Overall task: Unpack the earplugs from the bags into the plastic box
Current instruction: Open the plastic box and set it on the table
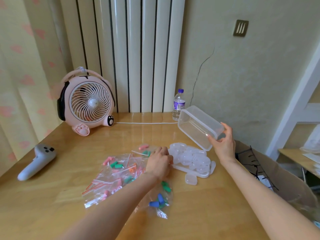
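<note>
My right hand (223, 141) grips a clear plastic box (197, 125) by its near end and holds it tilted in the air above the table; the box looks empty. A heap of small clear plastic cases (192, 158) lies on the box's lid (194, 170) below it. Several zip bags (114, 172) with pink, green and orange earplugs are spread over the table's middle. Another bag holding blue and green earplugs (160, 199) lies nearer me. My left hand (159, 163), fingers curled, rests on the bags at the lid's left edge; what it holds is hidden.
A pink desk fan (86, 103) stands at the back left, its white cord (147, 123) running along the wall. A water bottle (178, 104) stands behind the box. A grey controller (37, 161) lies at the left. A cardboard box (270, 172) sits off the table's right edge.
</note>
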The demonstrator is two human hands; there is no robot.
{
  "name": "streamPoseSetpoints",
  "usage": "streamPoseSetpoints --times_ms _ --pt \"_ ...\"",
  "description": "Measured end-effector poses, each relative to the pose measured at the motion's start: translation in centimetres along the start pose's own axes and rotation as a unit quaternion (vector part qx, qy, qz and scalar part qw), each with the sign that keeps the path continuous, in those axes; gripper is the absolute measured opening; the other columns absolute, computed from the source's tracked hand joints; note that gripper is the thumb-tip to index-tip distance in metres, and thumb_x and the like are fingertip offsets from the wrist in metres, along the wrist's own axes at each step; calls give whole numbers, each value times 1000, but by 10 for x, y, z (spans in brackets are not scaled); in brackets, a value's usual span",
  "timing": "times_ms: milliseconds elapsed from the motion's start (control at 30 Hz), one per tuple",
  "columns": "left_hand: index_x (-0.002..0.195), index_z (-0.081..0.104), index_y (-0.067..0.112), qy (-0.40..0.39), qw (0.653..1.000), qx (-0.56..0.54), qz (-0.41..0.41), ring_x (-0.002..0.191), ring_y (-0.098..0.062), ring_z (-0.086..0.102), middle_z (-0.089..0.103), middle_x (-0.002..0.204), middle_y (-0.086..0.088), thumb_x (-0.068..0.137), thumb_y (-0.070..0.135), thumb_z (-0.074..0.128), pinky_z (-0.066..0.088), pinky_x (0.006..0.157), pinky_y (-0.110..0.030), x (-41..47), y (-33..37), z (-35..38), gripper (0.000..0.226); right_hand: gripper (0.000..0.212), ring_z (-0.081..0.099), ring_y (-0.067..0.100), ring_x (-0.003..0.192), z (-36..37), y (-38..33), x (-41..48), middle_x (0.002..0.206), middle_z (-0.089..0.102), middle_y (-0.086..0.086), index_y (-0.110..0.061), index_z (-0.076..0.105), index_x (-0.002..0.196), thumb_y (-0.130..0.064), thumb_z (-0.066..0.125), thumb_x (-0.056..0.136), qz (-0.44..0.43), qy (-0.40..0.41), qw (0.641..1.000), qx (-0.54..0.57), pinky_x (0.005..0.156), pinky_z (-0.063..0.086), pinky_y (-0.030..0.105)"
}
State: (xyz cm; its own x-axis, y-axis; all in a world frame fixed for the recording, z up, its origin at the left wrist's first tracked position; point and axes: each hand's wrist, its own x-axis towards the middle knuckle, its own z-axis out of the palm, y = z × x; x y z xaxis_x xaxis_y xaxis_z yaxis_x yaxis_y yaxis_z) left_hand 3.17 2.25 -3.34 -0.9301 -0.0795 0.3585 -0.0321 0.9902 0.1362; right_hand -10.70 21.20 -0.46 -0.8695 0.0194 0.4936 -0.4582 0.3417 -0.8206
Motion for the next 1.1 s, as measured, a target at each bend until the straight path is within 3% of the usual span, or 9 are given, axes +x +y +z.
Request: streamPoseSetpoints --times_ms 67,133,233,300,400,500,700,900,1100 --pt "112 64 17 0 999 11 -33 113 -25 42 49 114 -6 88 19 54 33 88 -31 2 -3 1 26 67 60 31 98 0 3 1 120 57 5 -22 40 132 -27 77 76 27 13 1000 5 84 51 44" --pt "117 61 17 -21 998 13 -64 116 -28 43 50 117 -8 89 15 51 36 90 -33 6 -5 0 29 67 61 33 99 0 6 3 120 56 7 -20 40 131 -32 77 76 54 21 998 10 82 53 46" --pt "120 60 14 -43 995 6 -89 114 -30 51 56 121 -10 88 3 45 41 90 -36 9 -3 -2 37 69 66 32 78 -3 12 9 123 53 9 -19 36 135 -36 73 79 129 38 989 54 51 53 20" --pt "118 61 12 -51 993 -20 -109 110 -31 56 59 121 -11 87 1 44 45 88 -36 11 -2 -1 37 66 61 23 54 -5 15 13 118 53 10 -20 36 137 -34 70 83 201 55 973 104 37 45 16" --pt "121 58 14 -61 987 -72 -129 110 -32 57 59 121 -12 86 2 44 46 88 -37 12 -2 -1 40 50 58 24 55 -11 22 19 111 57 15 -11 47 129 -33 65 87 318 72 927 186 42 48 25" --pt "124 52 22 -77 987 -80 -113 114 -31 50 53 119 -12 90 13 44 41 89 -35 10 -1 0 36 47 55 26 62 -20 32 22 103 55 14 -5 53 119 -39 61 89 380 61 904 187 48 47 31" --pt "124 52 19 -79 986 -85 -118 118 -29 44 53 120 -13 91 16 45 39 91 -36 7 -3 0 34 62 55 23 67 -20 33 28 113 49 17 -4 45 130 -45 62 87 383 -12 911 154 58 51 32" --pt "134 42 16 -78 990 -58 -97 125 -27 38 45 131 -11 89 18 52 31 102 -34 1 -11 -6 46 70 64 35 97 -21 24 22 148 35 16 -14 33 144 -47 58 88 367 -139 911 126 83 55 41" --pt "133 47 27 -78 996 -46 -5 126 -24 34 40 136 -3 89 28 56 30 104 -34 -9 -18 -10 45 63 65 24 94 -16 18 5 144 44 0 -25 36 143 -52 53 90 324 -271 901 103 71 55 36"
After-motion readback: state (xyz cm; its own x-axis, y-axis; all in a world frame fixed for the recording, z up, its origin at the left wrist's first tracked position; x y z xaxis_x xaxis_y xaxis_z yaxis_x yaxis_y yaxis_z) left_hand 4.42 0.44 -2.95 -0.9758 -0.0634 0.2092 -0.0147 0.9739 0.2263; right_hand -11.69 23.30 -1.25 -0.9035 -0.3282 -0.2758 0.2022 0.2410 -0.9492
